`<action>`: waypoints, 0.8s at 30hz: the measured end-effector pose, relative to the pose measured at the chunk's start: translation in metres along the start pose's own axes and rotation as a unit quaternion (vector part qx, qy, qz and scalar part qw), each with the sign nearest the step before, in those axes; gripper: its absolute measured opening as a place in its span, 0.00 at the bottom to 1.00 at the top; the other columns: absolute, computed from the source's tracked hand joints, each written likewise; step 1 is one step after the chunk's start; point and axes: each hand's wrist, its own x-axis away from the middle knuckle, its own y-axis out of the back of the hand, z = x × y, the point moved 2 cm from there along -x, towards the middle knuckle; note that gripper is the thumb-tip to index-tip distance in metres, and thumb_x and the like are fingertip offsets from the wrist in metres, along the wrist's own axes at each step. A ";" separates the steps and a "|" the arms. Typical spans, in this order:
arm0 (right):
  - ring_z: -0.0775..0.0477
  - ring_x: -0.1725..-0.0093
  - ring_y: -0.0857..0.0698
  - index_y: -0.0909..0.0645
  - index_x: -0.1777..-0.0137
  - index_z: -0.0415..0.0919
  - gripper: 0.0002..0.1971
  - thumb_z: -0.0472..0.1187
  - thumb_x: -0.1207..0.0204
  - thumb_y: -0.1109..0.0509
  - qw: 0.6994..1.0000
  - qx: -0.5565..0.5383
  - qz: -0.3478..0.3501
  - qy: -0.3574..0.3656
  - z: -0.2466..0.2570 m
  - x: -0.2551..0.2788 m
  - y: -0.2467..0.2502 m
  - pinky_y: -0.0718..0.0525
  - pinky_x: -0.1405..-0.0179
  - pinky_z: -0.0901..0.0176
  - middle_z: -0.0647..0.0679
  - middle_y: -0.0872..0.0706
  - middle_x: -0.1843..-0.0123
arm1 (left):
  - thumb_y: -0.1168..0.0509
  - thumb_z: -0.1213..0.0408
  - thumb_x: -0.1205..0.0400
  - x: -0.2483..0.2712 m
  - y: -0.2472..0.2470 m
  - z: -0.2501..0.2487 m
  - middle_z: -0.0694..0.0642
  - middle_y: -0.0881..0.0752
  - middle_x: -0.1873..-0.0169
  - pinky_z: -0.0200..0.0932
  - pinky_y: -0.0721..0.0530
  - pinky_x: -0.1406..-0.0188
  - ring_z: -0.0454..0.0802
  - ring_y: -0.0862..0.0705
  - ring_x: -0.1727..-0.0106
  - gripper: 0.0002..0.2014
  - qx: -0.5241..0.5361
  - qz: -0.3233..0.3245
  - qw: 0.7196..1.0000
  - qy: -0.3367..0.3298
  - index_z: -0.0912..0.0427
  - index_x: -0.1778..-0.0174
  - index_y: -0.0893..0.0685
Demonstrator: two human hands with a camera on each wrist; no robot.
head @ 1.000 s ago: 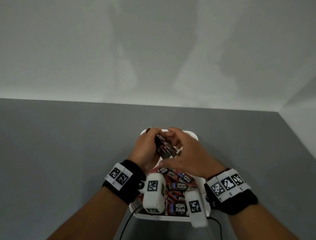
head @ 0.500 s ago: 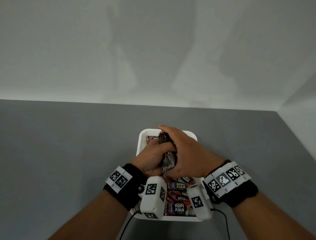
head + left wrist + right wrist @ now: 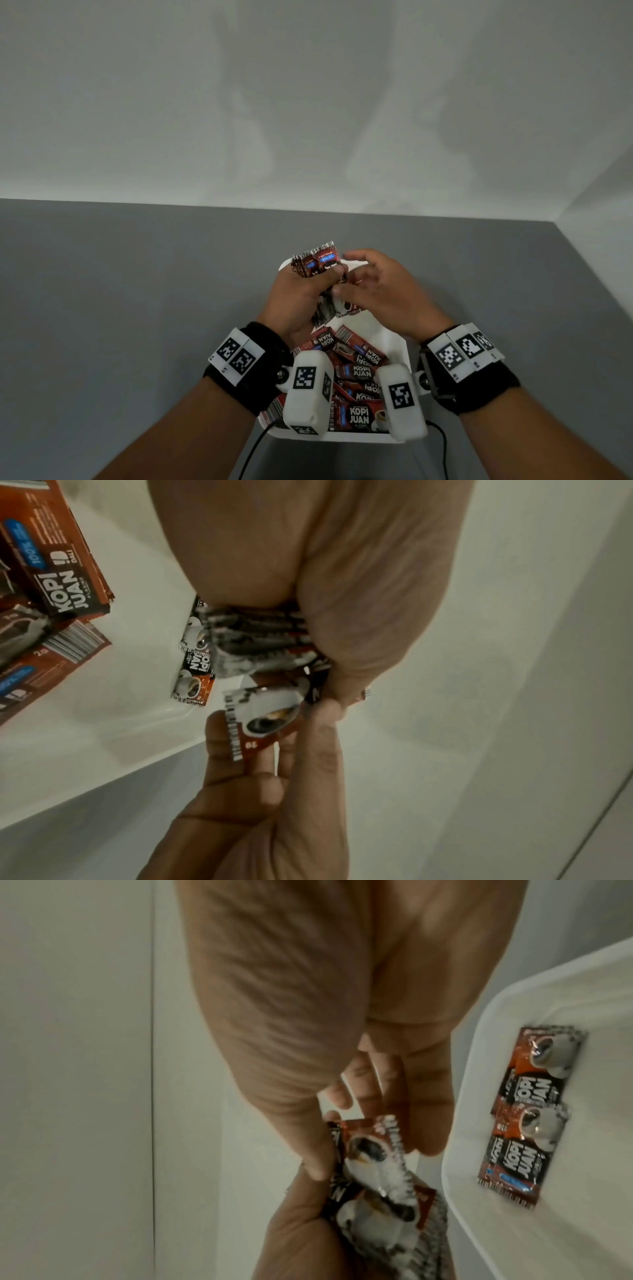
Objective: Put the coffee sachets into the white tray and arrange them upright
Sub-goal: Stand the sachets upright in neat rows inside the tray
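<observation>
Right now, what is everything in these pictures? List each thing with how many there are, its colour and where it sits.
Tray: one, white, on the table before the person.
Bundle of coffee sachets: one, red-brown, gripped in the left hand above the tray's far end.
Loose coffee sachets: many, red-brown, lying flat in a heap in the tray's near half.
Table: one, grey, under the tray.
Wall: white, behind the table.
Wrist cameras: two, white, one strapped on each wrist.
Left hand: grips the bundle.
Right hand: its fingers touch the bundle's nearest sachet.

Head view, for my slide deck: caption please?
Left hand grips a sachet bundle above the white tray; right hand steadies it.
</observation>
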 end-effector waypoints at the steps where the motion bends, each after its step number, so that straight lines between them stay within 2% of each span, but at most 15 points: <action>1: 0.47 0.52 0.07 0.19 0.32 0.50 0.26 0.39 0.29 0.16 1.000 -0.018 0.004 -0.004 -0.001 0.000 0.000 0.09 0.48 0.45 0.48 0.07 0.52 | 0.29 0.73 0.18 -0.002 0.002 0.002 0.81 0.13 0.49 0.62 0.10 0.54 0.73 0.10 0.53 0.14 -0.012 -0.018 1.000 -0.009 0.79 0.40 0.19; 3: 0.46 0.58 0.07 0.16 0.40 0.48 0.20 0.31 0.28 0.18 1.000 -0.017 0.002 -0.002 0.000 0.000 0.002 0.09 0.50 0.46 0.48 0.06 0.58 | 0.28 0.70 0.18 -0.007 0.008 0.004 0.74 0.17 0.59 0.49 0.19 0.72 0.60 0.17 0.68 0.15 -0.052 -0.053 0.997 -0.021 0.78 0.42 0.19; 4: 0.48 0.60 0.08 0.16 0.44 0.48 0.18 0.30 0.28 0.18 1.000 -0.004 -0.006 -0.002 0.000 -0.002 0.005 0.10 0.52 0.47 0.49 0.06 0.60 | 0.27 0.69 0.18 -0.008 0.012 0.004 0.71 0.18 0.62 0.44 0.26 0.76 0.56 0.22 0.71 0.14 -0.068 -0.063 0.995 -0.020 0.76 0.43 0.18; 5: 0.50 0.62 0.09 0.15 0.46 0.49 0.17 0.30 0.28 0.19 1.000 0.011 -0.018 0.000 -0.001 -0.004 0.008 0.11 0.55 0.48 0.51 0.07 0.61 | 0.27 0.68 0.18 -0.009 0.016 0.005 0.69 0.18 0.62 0.42 0.30 0.78 0.54 0.25 0.72 0.12 -0.079 -0.067 0.994 -0.017 0.74 0.45 0.16; 7: 0.52 0.63 0.11 0.14 0.50 0.51 0.14 0.32 0.28 0.19 0.998 0.054 -0.040 0.009 -0.003 -0.007 0.012 0.12 0.57 0.51 0.53 0.08 0.62 | 0.26 0.69 0.19 -0.009 0.021 0.006 0.70 0.16 0.62 0.42 0.31 0.78 0.55 0.26 0.73 0.08 -0.097 -0.065 0.993 -0.013 0.69 0.48 0.13; 10: 0.57 0.65 0.13 0.12 0.56 0.56 0.07 0.41 0.26 0.19 0.987 0.154 -0.031 0.034 -0.003 -0.010 0.009 0.14 0.62 0.61 0.56 0.10 0.64 | 0.25 0.68 0.20 -0.008 0.024 0.009 0.69 0.15 0.64 0.44 0.30 0.78 0.57 0.26 0.73 0.09 -0.143 -0.060 0.988 -0.021 0.70 0.50 0.13; 12: 0.60 0.69 0.16 0.13 0.59 0.57 0.09 0.41 0.25 0.20 0.981 0.190 -0.018 0.044 -0.002 -0.012 0.005 0.19 0.67 0.67 0.56 0.11 0.66 | 0.24 0.68 0.21 -0.007 0.027 0.011 0.64 0.17 0.70 0.44 0.31 0.80 0.54 0.25 0.77 0.11 -0.174 -0.072 0.982 -0.034 0.73 0.51 0.15; 15: 0.64 0.69 0.16 0.12 0.58 0.56 0.08 0.39 0.25 0.20 0.974 0.224 0.004 0.025 -0.006 -0.017 0.005 0.23 0.69 0.76 0.60 0.12 0.67 | 0.23 0.71 0.22 -0.005 0.035 0.013 0.58 0.19 0.75 0.37 0.31 0.84 0.46 0.27 0.83 0.11 -0.212 -0.099 0.971 -0.052 0.75 0.54 0.17; 18: 0.71 0.68 0.17 0.10 0.53 0.52 0.05 0.40 0.24 0.21 0.966 0.256 0.044 0.001 -0.020 -0.024 -0.001 0.26 0.67 0.81 0.62 0.13 0.64 | 0.22 0.74 0.24 -0.002 0.043 0.019 0.50 0.17 0.77 0.34 0.25 0.81 0.43 0.24 0.80 0.07 -0.244 -0.119 0.961 -0.046 0.67 0.58 0.15; 22: 0.66 0.63 0.17 0.09 0.49 0.49 0.05 0.40 0.21 0.24 0.949 0.311 0.052 -0.016 -0.042 -0.037 -0.005 0.29 0.68 0.82 0.57 0.10 0.58 | 0.24 0.73 0.23 -0.007 0.057 0.023 0.46 0.15 0.74 0.36 0.23 0.79 0.42 0.22 0.78 0.06 -0.330 -0.164 0.929 -0.022 0.59 0.59 0.14; 24: 0.58 0.57 0.15 0.09 0.49 0.48 0.06 0.39 0.19 0.27 0.942 0.335 0.025 -0.019 -0.052 -0.047 -0.001 0.24 0.61 0.76 0.54 0.09 0.53 | 0.27 0.72 0.22 -0.010 0.065 0.021 0.47 0.16 0.73 0.36 0.23 0.81 0.43 0.23 0.78 0.05 -0.365 -0.167 0.916 -0.004 0.59 0.58 0.15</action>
